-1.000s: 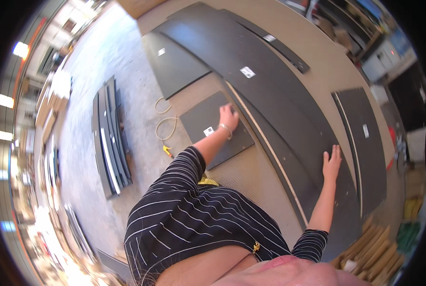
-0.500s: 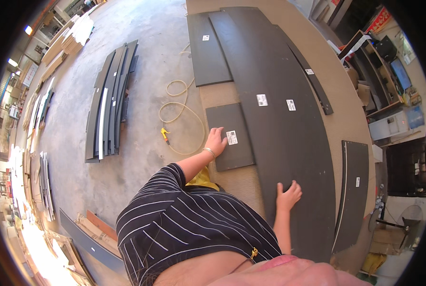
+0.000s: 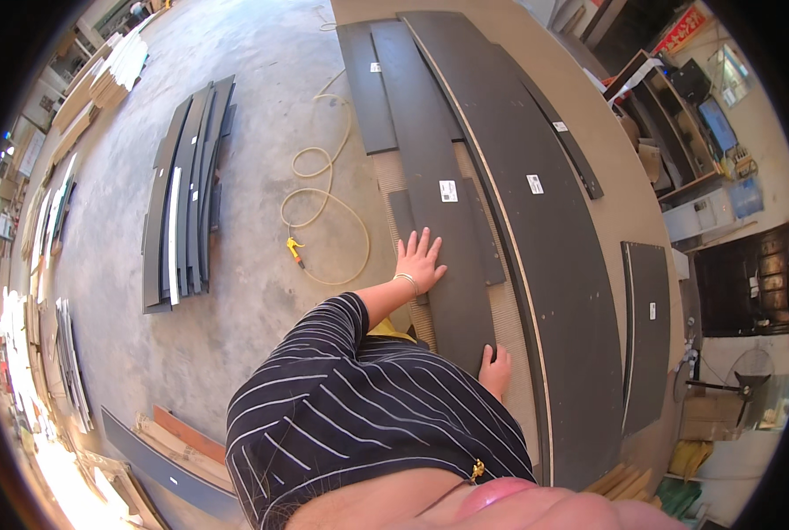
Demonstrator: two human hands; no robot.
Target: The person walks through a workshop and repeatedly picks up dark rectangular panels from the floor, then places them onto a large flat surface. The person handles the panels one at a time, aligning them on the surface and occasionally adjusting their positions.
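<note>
A long narrow dark panel (image 3: 425,146) with a white label lies lengthwise in front of me. My left hand (image 3: 421,262) rests flat on its left part, fingers spread. At the same panel's right edge, nearer my body, my right hand (image 3: 495,371) has its thumb on top and its fingers bent at the edge; the fingertips are partly hidden. Underneath lies a smaller dark panel (image 3: 483,234), mostly covered, showing on both sides. A wide dark panel (image 3: 545,256) with a pale left edge lies to the right, apart from the narrow one by a gap.
Ridged cardboard (image 3: 386,168) lies under the panels. Another dark panel (image 3: 359,88) is at the far left of them, a thin strip (image 3: 571,146) and a shorter panel (image 3: 646,318) at right. A yellow air gun (image 3: 295,250) with a coiled hose and a panel stack (image 3: 191,194) lie on the floor.
The long narrow panel has shifted left, away from the wide panel and over the smaller one. My left hand has moved from the smaller panel onto it; my right hand has moved left with it.
</note>
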